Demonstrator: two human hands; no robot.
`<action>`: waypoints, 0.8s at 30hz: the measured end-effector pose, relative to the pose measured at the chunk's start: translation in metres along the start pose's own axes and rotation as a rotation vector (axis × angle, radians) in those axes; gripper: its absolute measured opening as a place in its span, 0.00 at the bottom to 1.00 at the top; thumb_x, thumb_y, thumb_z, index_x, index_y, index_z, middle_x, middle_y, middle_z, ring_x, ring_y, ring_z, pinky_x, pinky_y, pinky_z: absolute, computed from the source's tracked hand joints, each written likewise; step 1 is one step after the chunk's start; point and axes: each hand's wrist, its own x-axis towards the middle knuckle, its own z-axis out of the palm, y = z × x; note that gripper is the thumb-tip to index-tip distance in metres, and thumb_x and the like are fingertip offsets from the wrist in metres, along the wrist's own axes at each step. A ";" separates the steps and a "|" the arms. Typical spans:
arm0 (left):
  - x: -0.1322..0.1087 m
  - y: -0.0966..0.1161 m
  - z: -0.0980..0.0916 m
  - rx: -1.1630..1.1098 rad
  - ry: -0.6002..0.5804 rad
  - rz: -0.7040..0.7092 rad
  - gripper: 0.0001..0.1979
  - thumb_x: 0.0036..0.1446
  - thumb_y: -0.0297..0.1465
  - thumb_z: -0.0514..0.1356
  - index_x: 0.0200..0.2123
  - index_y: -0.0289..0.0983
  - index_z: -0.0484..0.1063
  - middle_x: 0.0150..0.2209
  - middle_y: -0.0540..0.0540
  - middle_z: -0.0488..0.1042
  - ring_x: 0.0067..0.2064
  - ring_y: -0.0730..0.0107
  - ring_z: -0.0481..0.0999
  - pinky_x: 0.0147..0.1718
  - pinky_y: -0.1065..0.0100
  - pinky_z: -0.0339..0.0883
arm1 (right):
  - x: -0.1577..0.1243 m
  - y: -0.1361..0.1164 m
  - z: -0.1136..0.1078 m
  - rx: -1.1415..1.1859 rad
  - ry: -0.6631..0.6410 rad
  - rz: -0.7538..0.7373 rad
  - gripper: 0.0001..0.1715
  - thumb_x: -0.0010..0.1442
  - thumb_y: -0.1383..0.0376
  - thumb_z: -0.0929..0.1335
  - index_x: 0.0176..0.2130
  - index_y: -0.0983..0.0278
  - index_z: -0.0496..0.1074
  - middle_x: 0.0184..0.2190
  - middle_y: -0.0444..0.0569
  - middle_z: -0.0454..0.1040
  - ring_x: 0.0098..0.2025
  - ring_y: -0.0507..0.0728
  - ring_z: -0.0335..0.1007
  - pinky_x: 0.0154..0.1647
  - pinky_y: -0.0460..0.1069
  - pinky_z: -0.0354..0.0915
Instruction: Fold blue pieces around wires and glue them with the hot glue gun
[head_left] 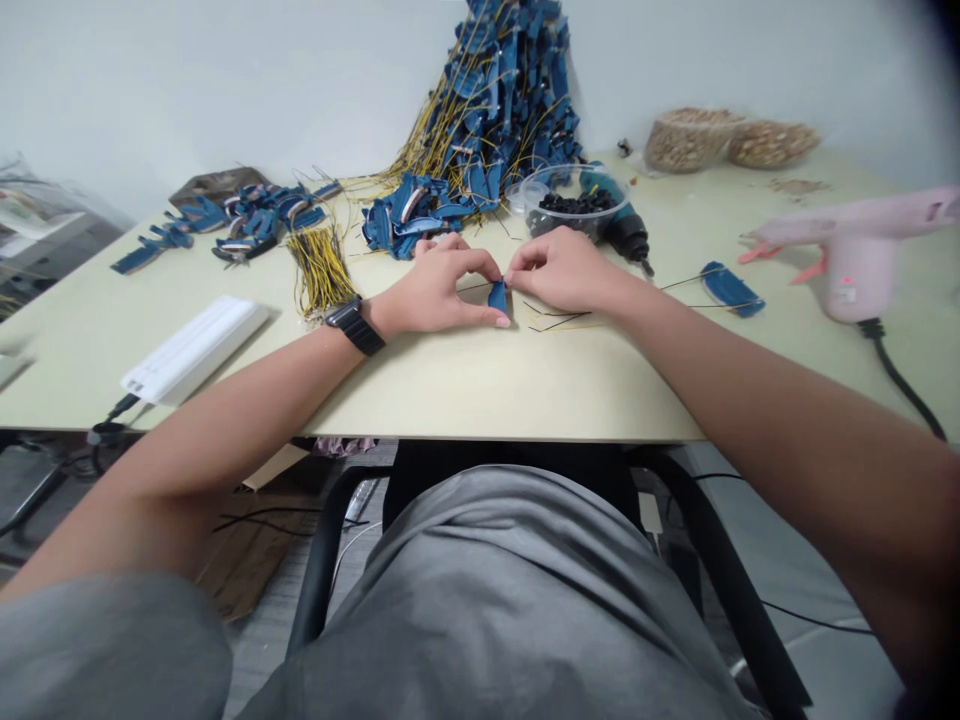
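My left hand (448,287), with a black watch on its wrist, grips a small blue fabric piece (496,297) between thumb and fingers, just above the table. A dark thin wire runs beside the piece. My right hand (559,272) is pinched at the piece's upper right end; what lies between those fingertips is too small to make out. Below the right hand, several thin yellow and black wires (559,322) lie on the table. Farther right rests another blue piece (733,289) with wires attached.
A big pile of blue wired pieces (510,110) leans against the wall. A yellow wire bundle (320,268) and white power strip (196,348) lie left. A clear tub (577,205) of black parts, a drill (627,235), a pink glue gun (859,245) and filled bags (690,140) occupy the right.
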 end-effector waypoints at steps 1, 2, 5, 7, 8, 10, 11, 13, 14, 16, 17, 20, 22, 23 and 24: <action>0.000 0.000 0.000 0.002 0.003 -0.001 0.56 0.54 0.90 0.69 0.56 0.48 0.91 0.58 0.38 0.92 0.68 0.30 0.81 0.74 0.31 0.61 | -0.001 -0.001 -0.001 -0.015 -0.001 -0.004 0.11 0.74 0.62 0.78 0.47 0.59 0.96 0.45 0.55 0.94 0.52 0.72 0.89 0.59 0.64 0.79; 0.000 0.000 0.001 0.004 0.005 -0.001 0.55 0.54 0.90 0.70 0.56 0.48 0.91 0.58 0.39 0.91 0.68 0.30 0.81 0.75 0.30 0.61 | -0.001 -0.002 -0.002 -0.029 0.001 -0.007 0.11 0.74 0.62 0.78 0.48 0.59 0.96 0.45 0.55 0.94 0.52 0.72 0.89 0.59 0.64 0.78; 0.000 0.000 0.001 0.005 0.006 0.000 0.55 0.55 0.90 0.70 0.57 0.48 0.91 0.58 0.38 0.91 0.68 0.30 0.81 0.76 0.29 0.61 | -0.004 -0.005 -0.004 -0.056 0.004 -0.007 0.11 0.76 0.64 0.78 0.50 0.59 0.97 0.46 0.56 0.94 0.50 0.70 0.88 0.59 0.64 0.78; 0.000 0.000 0.001 0.001 0.001 0.002 0.54 0.56 0.89 0.70 0.57 0.47 0.90 0.58 0.38 0.91 0.69 0.29 0.81 0.76 0.29 0.60 | -0.005 -0.007 -0.005 -0.065 0.001 -0.001 0.12 0.77 0.64 0.78 0.52 0.59 0.97 0.46 0.56 0.94 0.49 0.70 0.88 0.58 0.64 0.77; 0.000 0.000 0.000 -0.002 -0.004 0.004 0.54 0.56 0.89 0.71 0.58 0.47 0.90 0.59 0.38 0.91 0.69 0.29 0.81 0.76 0.29 0.60 | -0.005 -0.007 -0.005 -0.071 0.000 0.001 0.11 0.78 0.64 0.79 0.52 0.59 0.97 0.47 0.56 0.94 0.48 0.70 0.88 0.57 0.64 0.77; 0.000 0.000 0.000 -0.011 -0.011 0.009 0.55 0.56 0.88 0.71 0.59 0.47 0.90 0.61 0.38 0.92 0.69 0.29 0.81 0.76 0.29 0.60 | -0.005 -0.007 -0.005 -0.086 0.003 0.002 0.10 0.78 0.64 0.80 0.53 0.59 0.98 0.47 0.56 0.94 0.48 0.69 0.87 0.57 0.64 0.77; 0.000 0.000 0.000 -0.014 -0.011 0.010 0.55 0.56 0.88 0.71 0.60 0.48 0.90 0.61 0.39 0.92 0.69 0.29 0.81 0.76 0.29 0.59 | -0.005 -0.006 -0.004 -0.092 0.007 0.000 0.10 0.79 0.63 0.81 0.54 0.58 0.98 0.47 0.56 0.94 0.47 0.69 0.87 0.57 0.63 0.77; 0.000 0.000 -0.001 -0.016 -0.008 0.013 0.55 0.56 0.89 0.71 0.60 0.48 0.90 0.62 0.39 0.92 0.69 0.29 0.81 0.76 0.30 0.59 | -0.004 -0.003 -0.003 -0.093 0.019 -0.010 0.09 0.79 0.62 0.81 0.53 0.58 0.98 0.46 0.56 0.93 0.46 0.69 0.87 0.56 0.63 0.78; 0.000 0.000 -0.001 -0.016 -0.007 0.015 0.55 0.56 0.89 0.70 0.60 0.48 0.90 0.62 0.39 0.93 0.69 0.29 0.81 0.76 0.30 0.59 | -0.003 -0.002 -0.002 -0.087 0.025 -0.016 0.09 0.79 0.61 0.81 0.53 0.58 0.98 0.45 0.55 0.93 0.46 0.69 0.86 0.55 0.63 0.78; 0.000 0.000 -0.001 -0.014 -0.008 0.019 0.55 0.56 0.89 0.70 0.60 0.48 0.90 0.62 0.39 0.93 0.69 0.29 0.81 0.75 0.30 0.59 | -0.003 0.002 -0.001 -0.069 0.035 -0.032 0.10 0.78 0.59 0.81 0.52 0.59 0.97 0.43 0.56 0.92 0.45 0.69 0.86 0.53 0.64 0.79; 0.000 0.000 -0.001 -0.014 -0.010 0.020 0.56 0.56 0.89 0.70 0.60 0.48 0.90 0.62 0.39 0.93 0.69 0.29 0.81 0.75 0.30 0.59 | -0.003 0.004 -0.001 -0.061 0.037 -0.039 0.11 0.78 0.58 0.81 0.51 0.59 0.97 0.42 0.56 0.92 0.45 0.69 0.86 0.53 0.64 0.79; 0.000 0.000 -0.001 -0.009 -0.011 0.022 0.55 0.57 0.89 0.69 0.61 0.48 0.90 0.61 0.39 0.93 0.68 0.29 0.81 0.75 0.30 0.60 | -0.004 0.005 -0.003 -0.053 0.030 -0.055 0.15 0.76 0.53 0.82 0.52 0.59 0.98 0.44 0.58 0.93 0.44 0.70 0.86 0.53 0.66 0.79; 0.000 -0.001 0.000 -0.006 -0.008 0.022 0.55 0.57 0.88 0.70 0.61 0.48 0.90 0.61 0.39 0.93 0.68 0.30 0.81 0.75 0.31 0.60 | -0.007 0.003 -0.005 -0.057 0.028 -0.065 0.15 0.76 0.53 0.82 0.53 0.59 0.98 0.44 0.58 0.93 0.44 0.70 0.86 0.53 0.66 0.79; 0.000 -0.001 -0.001 -0.006 -0.008 0.022 0.55 0.57 0.89 0.70 0.61 0.48 0.89 0.61 0.38 0.93 0.68 0.30 0.81 0.75 0.31 0.60 | -0.008 0.002 -0.006 -0.062 0.030 -0.073 0.15 0.76 0.55 0.82 0.53 0.59 0.98 0.43 0.58 0.92 0.44 0.70 0.85 0.53 0.66 0.78; 0.000 -0.001 -0.001 -0.006 -0.010 0.022 0.56 0.56 0.89 0.70 0.62 0.48 0.89 0.61 0.38 0.93 0.68 0.30 0.81 0.75 0.31 0.60 | -0.009 0.001 -0.007 -0.070 0.034 -0.081 0.14 0.76 0.57 0.81 0.53 0.59 0.98 0.42 0.57 0.92 0.44 0.70 0.85 0.53 0.66 0.78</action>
